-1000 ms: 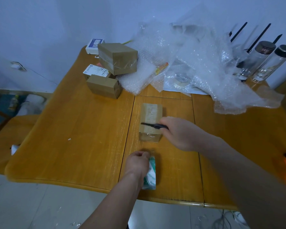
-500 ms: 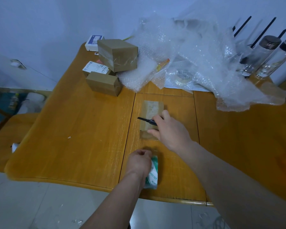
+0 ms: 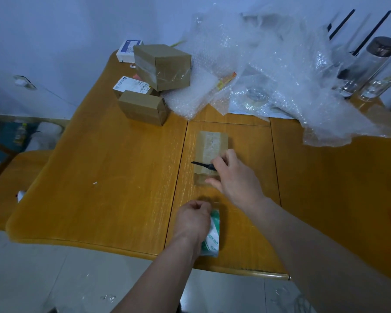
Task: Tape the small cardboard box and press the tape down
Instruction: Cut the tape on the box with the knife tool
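Fingers [image 3: 212,183] of right hand [image 3: 236,180] curled round a small black knife [image 3: 201,164], blade lying across the top of the small cardboard box [image 3: 209,152], little finger touching the box's near end. Fingers of left hand [image 3: 193,219] closed on the green-printed tape roll [image 3: 212,233], close to the near edge of the desk [image 3: 113,177]. Box flat on the desk's middle panel, roughly midway between near and far edges, clear tape [image 3: 211,144] already running along its top.

Probably light and fairly stiff, yet thin-walled enough to dent under a hard push. Glossy tape likely slick; bare cardboard sides better for holding steady. Liable to slide on the polished wood, so best braced at the long side edges while smoothing.

Other taped boxes [image 3: 163,66] and bubble wrap [image 3: 269,71] toward the far edge.
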